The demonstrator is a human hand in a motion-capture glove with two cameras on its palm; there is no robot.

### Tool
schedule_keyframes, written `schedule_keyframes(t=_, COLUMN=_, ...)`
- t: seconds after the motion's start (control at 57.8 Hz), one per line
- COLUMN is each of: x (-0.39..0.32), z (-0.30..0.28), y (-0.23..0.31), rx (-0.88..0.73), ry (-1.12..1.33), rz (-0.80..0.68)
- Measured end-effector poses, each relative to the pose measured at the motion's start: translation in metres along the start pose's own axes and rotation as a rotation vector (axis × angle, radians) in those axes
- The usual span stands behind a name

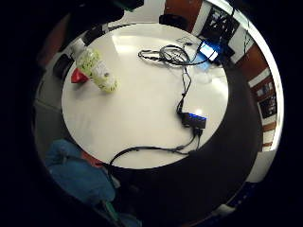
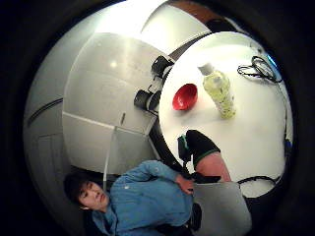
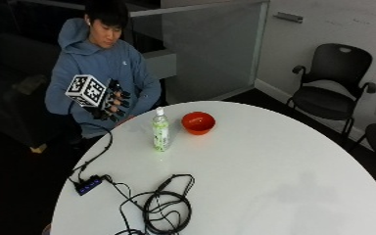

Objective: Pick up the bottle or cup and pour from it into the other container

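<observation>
Round white table (image 3: 272, 166) — bottle (image 3: 160, 130) beside bowl (image 3: 198, 122) — grip (image 3: 109, 105) relaxed, holding nothing.

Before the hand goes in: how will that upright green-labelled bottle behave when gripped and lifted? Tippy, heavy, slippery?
The bottle stands tall and narrow on the white table, so a sideways nudge would probably tip it. It looks nearly full of pale liquid, so likely heavy for its size. The label wrap looks smooth, possibly slick. The cap appears on, and the red bowl sits close beside it.
</observation>
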State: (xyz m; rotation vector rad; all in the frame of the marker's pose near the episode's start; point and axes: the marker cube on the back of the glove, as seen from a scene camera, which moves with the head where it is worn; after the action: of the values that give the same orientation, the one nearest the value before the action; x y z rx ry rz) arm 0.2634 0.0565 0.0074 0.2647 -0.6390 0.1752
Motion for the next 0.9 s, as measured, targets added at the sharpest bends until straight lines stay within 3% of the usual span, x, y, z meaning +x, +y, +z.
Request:
schedule_keyframes(t=0.484, x=0.047, z=0.018, y=-0.031, rx=0.062, ry=-0.241, rz=0.135)
schedule_keyframes(t=0.9, x=0.038, z=0.076, y=-0.064, rx=-0.013, ry=-0.317, rz=0.119)
